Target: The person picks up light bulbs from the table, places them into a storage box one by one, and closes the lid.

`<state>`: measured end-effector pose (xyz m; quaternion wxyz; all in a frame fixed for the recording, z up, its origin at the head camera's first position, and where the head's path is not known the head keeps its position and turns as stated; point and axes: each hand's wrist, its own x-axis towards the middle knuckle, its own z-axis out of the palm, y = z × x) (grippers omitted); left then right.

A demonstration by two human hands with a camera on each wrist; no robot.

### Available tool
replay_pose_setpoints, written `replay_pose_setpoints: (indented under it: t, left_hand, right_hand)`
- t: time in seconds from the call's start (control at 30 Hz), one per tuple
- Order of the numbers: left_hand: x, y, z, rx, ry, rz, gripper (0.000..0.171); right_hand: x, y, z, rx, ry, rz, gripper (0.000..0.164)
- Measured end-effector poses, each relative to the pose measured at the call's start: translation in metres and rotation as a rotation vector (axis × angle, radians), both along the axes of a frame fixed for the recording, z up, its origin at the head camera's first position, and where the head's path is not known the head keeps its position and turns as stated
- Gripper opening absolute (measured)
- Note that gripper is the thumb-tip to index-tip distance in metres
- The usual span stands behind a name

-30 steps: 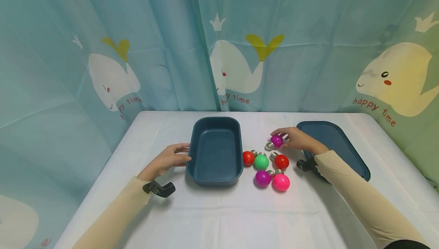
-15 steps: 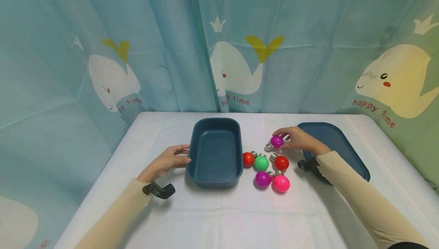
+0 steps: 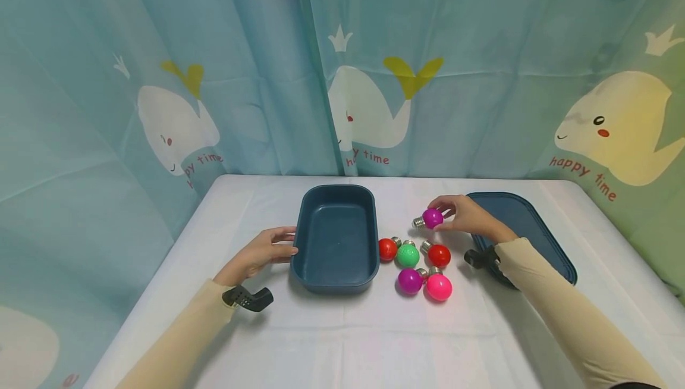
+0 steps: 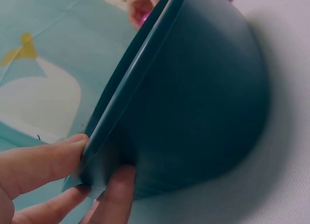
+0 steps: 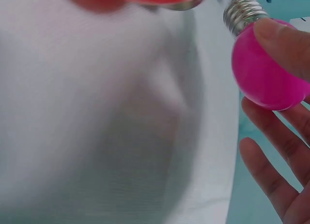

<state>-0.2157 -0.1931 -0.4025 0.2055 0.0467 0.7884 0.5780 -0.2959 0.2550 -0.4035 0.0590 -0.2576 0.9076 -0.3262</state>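
My right hand (image 3: 468,216) pinches a purple light bulb (image 3: 432,218) by its globe, above the back right of the white table. In the right wrist view the bulb's thumb-side is covered, and its silver screw base (image 5: 240,15) points away from the palm. My left hand (image 3: 262,252) touches the left wall of a dark blue rectangular box (image 3: 336,286), its fingers fairly straight. In the left wrist view, fingertips (image 4: 121,178) rest against the box's outer wall and rim. Inside the box only its bare floor shows.
Between box and right hand lie a red bulb (image 3: 387,249), a green bulb (image 3: 408,256), another red bulb (image 3: 439,256), a purple bulb (image 3: 409,281) and a pink bulb (image 3: 439,288). A dark blue lid (image 3: 524,222) lies under the right forearm. A whale-print curtain (image 3: 267,109) hangs behind.
My right hand has raised the purple bulb slightly off the table, and its screw base has swung from slanting down to nearly level. The left hand and box have stayed put.
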Motion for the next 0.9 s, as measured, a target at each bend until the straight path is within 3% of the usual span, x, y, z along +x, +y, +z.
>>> replay_pose_setpoints:
  t: [0.47, 0.9]
  left_hand:
    - [0.001, -0.003, -0.001, 0.029, -0.001, -0.009, 0.065]
    - [0.001, -0.002, -0.001, 0.032, 0.004, -0.004, 0.065]
  right_hand:
    - [-0.012, -0.014, 0.034, 0.008, 0.022, -0.001, 0.045]
    - [-0.02, -0.041, 0.072, 0.061, 0.071, 0.048, 0.051]
